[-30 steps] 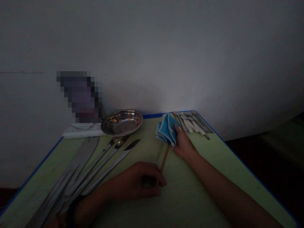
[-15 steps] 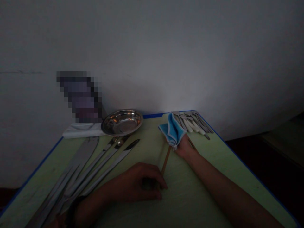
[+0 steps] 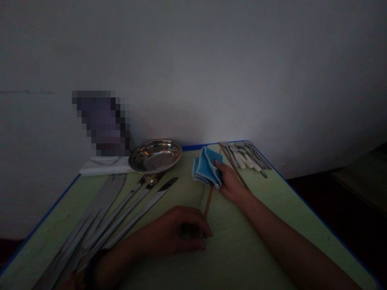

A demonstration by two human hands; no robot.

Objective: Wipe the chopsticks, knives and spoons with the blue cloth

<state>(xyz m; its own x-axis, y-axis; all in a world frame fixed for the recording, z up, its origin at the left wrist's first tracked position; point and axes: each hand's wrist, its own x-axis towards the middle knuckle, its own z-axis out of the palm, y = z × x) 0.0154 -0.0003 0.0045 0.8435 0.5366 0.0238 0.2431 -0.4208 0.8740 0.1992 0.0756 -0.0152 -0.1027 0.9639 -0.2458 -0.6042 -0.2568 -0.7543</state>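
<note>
My left hand (image 3: pixel 178 231) lies on the green table (image 3: pixel 242 249) with its fingers pinched round the near end of a thin wooden chopstick (image 3: pixel 208 204). The stick runs away from me into a folded blue cloth (image 3: pixel 205 168). My right hand (image 3: pixel 230 184) grips that cloth, wrapped round the stick's far part. A second wooden chopstick (image 3: pixel 234 166) lies on the table just right of my right hand.
A steel dish (image 3: pixel 155 155) stands at the back by the wall, with a white folded cloth (image 3: pixel 104 165) to its left. Several long steel utensils (image 3: pixel 121 213) lie at the left. A group of spoons (image 3: pixel 246 157) lies at the back right corner.
My right hand has shifted the blue cloth to the left along the stick and turned it. My left hand has kept its hold and place.
</note>
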